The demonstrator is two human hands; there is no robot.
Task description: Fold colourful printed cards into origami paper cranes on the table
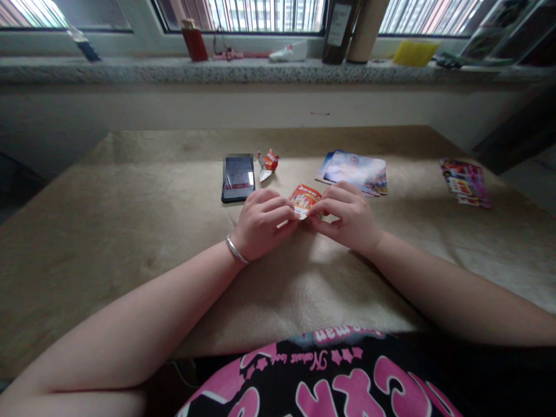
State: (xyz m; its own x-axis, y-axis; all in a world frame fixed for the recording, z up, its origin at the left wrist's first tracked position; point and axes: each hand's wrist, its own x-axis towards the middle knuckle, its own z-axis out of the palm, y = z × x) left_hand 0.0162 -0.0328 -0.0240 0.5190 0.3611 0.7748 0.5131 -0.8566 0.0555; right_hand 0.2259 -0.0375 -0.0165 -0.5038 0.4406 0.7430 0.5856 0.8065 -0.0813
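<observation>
Between my two hands is a small red and white printed paper (305, 197), held just above the table. My left hand (266, 220) pinches its lower left edge between thumb and fingers. On the opposite side, my right hand (347, 215) grips the right edge in the same way. Fingertips cover the paper's lower corners. Beyond my left hand lies a phone (238, 178) with its screen lit. Right of the phone sits a folded red and silver paper figure (268, 165), apart from both hands.
A stack of printed cards (354, 171) lies behind my right hand, and a fanned set of colourful cards (465, 182) rests at the far right of the table (130, 231). Along the windowsill (243, 72) stand a red bottle (194, 40), a dark bottle (339, 32) and a yellow item (416, 53).
</observation>
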